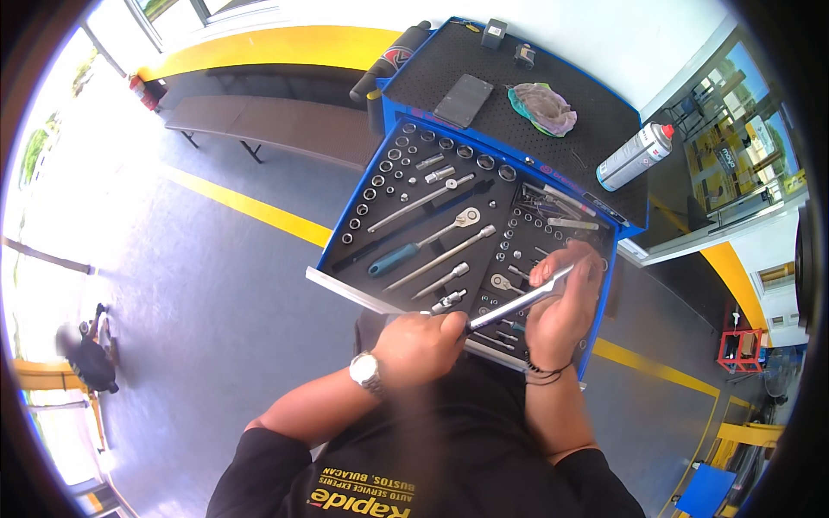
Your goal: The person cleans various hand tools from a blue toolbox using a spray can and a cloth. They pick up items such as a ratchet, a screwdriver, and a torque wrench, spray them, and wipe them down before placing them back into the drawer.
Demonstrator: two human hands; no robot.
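Note:
My left hand (421, 347), with a white-faced watch at the wrist, is closed round the dark grip of a long silver wrench (513, 307). The wrench slants up to the right above an open tool drawer (350, 292). At its far end my right hand (563, 312) cups the shaft, fingers curled on one side. Motion smears part of this hand, and the wrench's head cannot be made out. Below lie a blue-handled ratchet (423, 244), an extension bar (440, 258) and several sockets (465, 152) in black foam. One long foam slot (413, 226) is vacant.
On the blue cabinet's black top (449, 60) lie a dark flat case (464, 101), a crumpled cloth (543, 110) and a spray can (635, 157) with a red cap. A brown bench (268, 129) stands behind at left. Another person (90, 358) is far left.

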